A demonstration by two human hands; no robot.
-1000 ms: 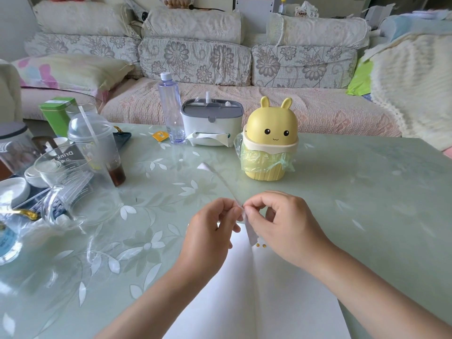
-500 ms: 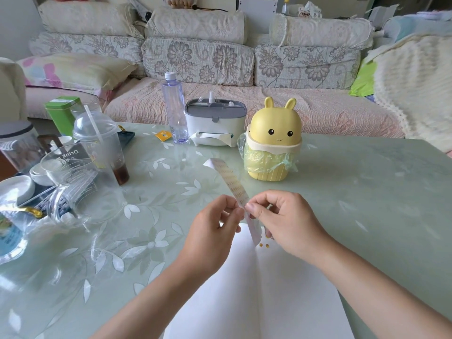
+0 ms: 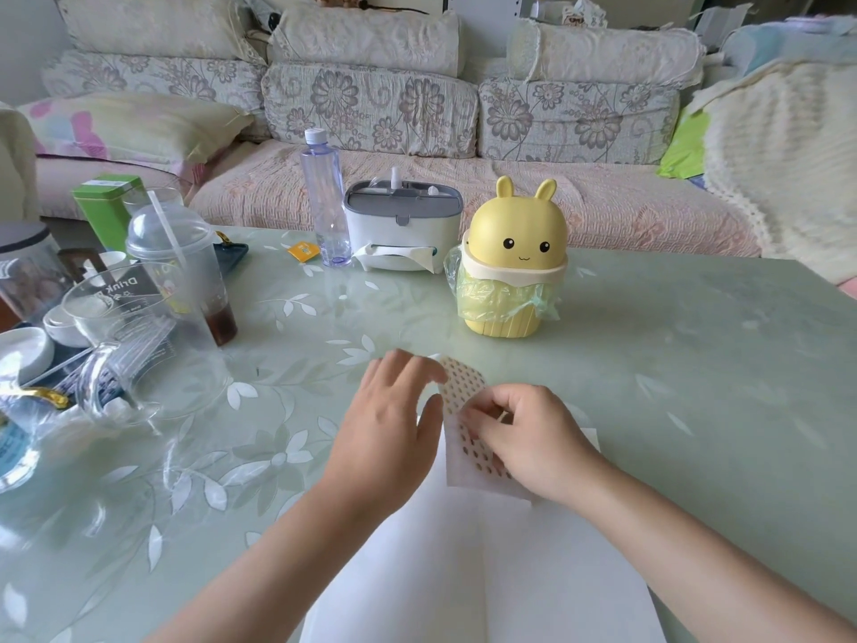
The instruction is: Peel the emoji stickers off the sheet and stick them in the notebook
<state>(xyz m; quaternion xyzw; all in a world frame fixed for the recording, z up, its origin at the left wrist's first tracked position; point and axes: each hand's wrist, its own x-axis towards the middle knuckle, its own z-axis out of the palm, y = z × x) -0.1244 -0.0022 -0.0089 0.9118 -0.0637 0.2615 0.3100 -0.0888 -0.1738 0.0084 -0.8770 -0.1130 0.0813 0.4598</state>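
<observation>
R hand (image 3: 528,438) has the sticker sheet (image 3: 463,387). Its grip is fingers curled, thumb & fingertips pinching the sheet's near-right part, so the lower rows are mostly hidden under it. Sheet is held low over the far edge of the open notebook (image 3: 463,573), which lies flat on the tabletop (image 3: 672,364) w/ blank white pages up. Sheet's long axis runs from near-right at the R grip to far-left, dotted face up, w/ the free end pointing roughly toward the yellow bunny bin (image 3: 514,266). L hand (image 3: 394,424) is just beside that free end, on its left, fingers straight & spread, holding nothing. It's blurred, so can't tell if the thumb touches the sheet's edge. Judgement: step in hand is getting a sticker off; none looks lifted yet. L hand is nearer the exposed rows, so the peel prob falls to it: reach right, across the sheet's short axis, w/ R steadying. Stickers are tiny, so it'll need a fingernail pinch at an edge. The blank page lies just nearer than both hands.
</observation>
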